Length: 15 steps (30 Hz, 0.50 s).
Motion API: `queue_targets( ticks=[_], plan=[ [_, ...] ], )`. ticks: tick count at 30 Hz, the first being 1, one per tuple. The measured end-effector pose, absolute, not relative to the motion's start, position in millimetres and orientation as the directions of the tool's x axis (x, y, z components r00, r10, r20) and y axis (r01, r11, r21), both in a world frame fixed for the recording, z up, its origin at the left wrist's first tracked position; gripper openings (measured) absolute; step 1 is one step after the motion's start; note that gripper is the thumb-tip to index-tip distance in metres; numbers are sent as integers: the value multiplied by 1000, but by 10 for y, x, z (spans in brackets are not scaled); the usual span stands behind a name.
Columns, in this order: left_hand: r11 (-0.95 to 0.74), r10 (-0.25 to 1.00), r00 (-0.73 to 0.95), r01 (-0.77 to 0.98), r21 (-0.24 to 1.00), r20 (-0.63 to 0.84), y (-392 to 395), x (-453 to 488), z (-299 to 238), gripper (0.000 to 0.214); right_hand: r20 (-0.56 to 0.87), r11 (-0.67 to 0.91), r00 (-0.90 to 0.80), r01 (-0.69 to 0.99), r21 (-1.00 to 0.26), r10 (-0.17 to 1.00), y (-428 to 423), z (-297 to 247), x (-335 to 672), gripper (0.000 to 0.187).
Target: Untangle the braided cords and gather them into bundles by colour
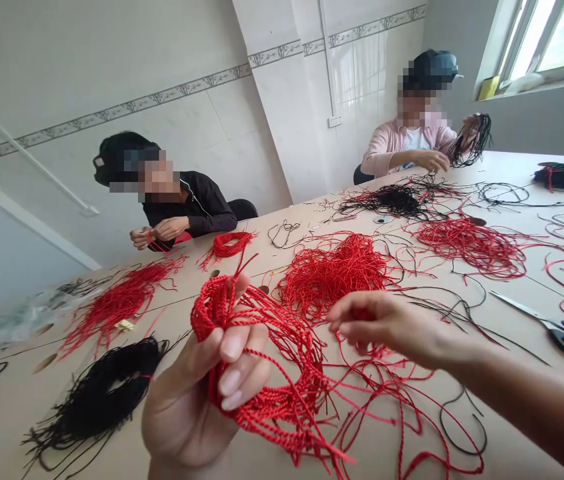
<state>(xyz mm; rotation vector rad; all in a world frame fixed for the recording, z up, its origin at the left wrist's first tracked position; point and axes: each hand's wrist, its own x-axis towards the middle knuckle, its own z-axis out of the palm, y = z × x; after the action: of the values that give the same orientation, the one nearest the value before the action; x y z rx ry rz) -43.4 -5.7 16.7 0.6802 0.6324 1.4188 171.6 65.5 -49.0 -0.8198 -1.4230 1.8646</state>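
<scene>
Gripping: left hand (189, 403), curled round a red cord bundle (213, 305), near centre.
Right hand (379, 323): half-curled, right of bundle; any hold unclear.
Red pile (335, 273): farther off.

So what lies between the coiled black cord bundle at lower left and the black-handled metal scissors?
In the head view: the left hand gripping a twisted red cord bundle, the right hand, and loose red and black cords.
</scene>
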Motion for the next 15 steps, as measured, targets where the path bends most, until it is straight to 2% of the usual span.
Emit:
queue_targets(
  ticks=[3, 6, 10, 15],
  plan=[
    [50, 997, 74, -661, 749, -2, -75, -436, 148, 72, -72, -290, -744, -167, -942, 664, 593, -508, 1430, 28],
    [85, 995, 92, -659, 747, -31, -51, -457, 123, 60, -39, -322, -773, -217, -922, 633, 579, -483, 1375, 34],
    [95, 995, 83, -657, 747, -54, 56, -484, 83, 33, -8, -312, -669, -336, -889, 743, 626, -455, 1525, 31],
    [91, 991, -20, -623, 777, -132, 255, -434, 30, 28, -6, -238, -399, -536, -810, 917, 719, -315, 1928, 22]
  ],
)
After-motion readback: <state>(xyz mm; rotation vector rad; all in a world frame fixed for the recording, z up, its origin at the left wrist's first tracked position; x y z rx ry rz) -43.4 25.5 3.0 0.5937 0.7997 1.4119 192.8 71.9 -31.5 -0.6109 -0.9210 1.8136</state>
